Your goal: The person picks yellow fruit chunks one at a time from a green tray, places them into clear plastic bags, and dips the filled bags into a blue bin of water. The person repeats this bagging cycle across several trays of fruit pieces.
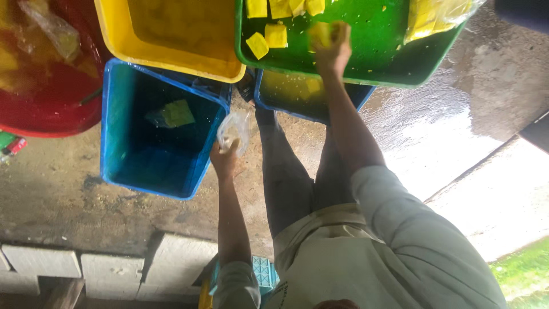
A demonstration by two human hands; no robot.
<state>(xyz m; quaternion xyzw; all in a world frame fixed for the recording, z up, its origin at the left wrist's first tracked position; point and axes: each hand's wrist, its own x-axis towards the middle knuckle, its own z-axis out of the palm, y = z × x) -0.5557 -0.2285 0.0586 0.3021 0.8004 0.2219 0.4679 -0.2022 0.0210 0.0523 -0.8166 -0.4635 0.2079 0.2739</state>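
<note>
The head camera looks down on a person seated over a wet concrete floor [434, 131], arms stretched out toward a cluster of tubs; the right hand [331, 48] reaches into the green tray [394, 57] and closes around a yellow block [321, 33], which is blurred; more yellow blocks [275, 35] lie loose on the tray just beside it; the left hand [224, 160] pinches a clear plastic bag [234, 130] by its edge, the bag hanging just beside the rim of the blue crate [123, 171]; inside that crate lies one bagged yellow piece [171, 113]; a yellow tub [123, 43] sits touching the crate's far edge; a red basin [57, 109] holding bagged pieces sits at the left; a second blue crate [286, 103] shows under the green tray.
</note>
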